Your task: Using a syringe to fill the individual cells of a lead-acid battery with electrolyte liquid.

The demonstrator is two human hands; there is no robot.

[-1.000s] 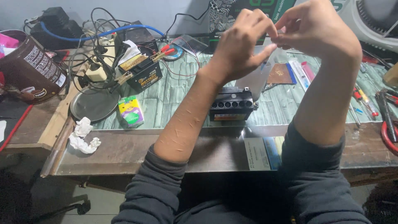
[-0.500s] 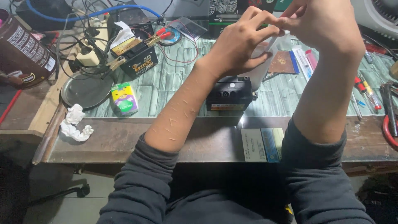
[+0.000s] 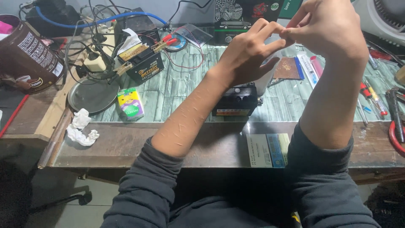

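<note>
- The left hand (image 3: 253, 52) was raised in the upper middle of the frame, its grip curled with the fingertips (image 3: 282, 39) pinched against those of the other hand; what lay between them was too small to tell.
- The right hand (image 3: 333, 31) was at the upper right of the frame, back to the camera, its grip likewise closed to a pinch that met the left fingertips.
- Both forearms were bare, with dark grey sleeves (image 3: 147, 190) pushed up near the elbows at the bottom of the frame.
- Directly under the left hand, in the middle of the frame, a small black box-shaped device (image 3: 236, 101) sat on the worktop (image 3: 177, 90), which had a greenish tiled-looking surface and a brown wooden front edge.
- Towards the upper left, a black battery (image 3: 141, 63) had red clips (image 3: 166, 41) on it, amid tangled black cables and a blue hose (image 3: 126, 16).
- Left of centre lay a small colourful packet (image 3: 130, 103), just beside a round grey metal dish (image 3: 90, 95).
- Crumpled white tissue (image 3: 82, 126) rested at the left on the wooden edge.
- A brown jar (image 3: 27, 55) lay tilted at the far left.
- Screwdrivers with red handles (image 3: 371, 99) lay at the right.
- A flat printed card (image 3: 268, 150) lay at the lower middle on the wooden edge.
</note>
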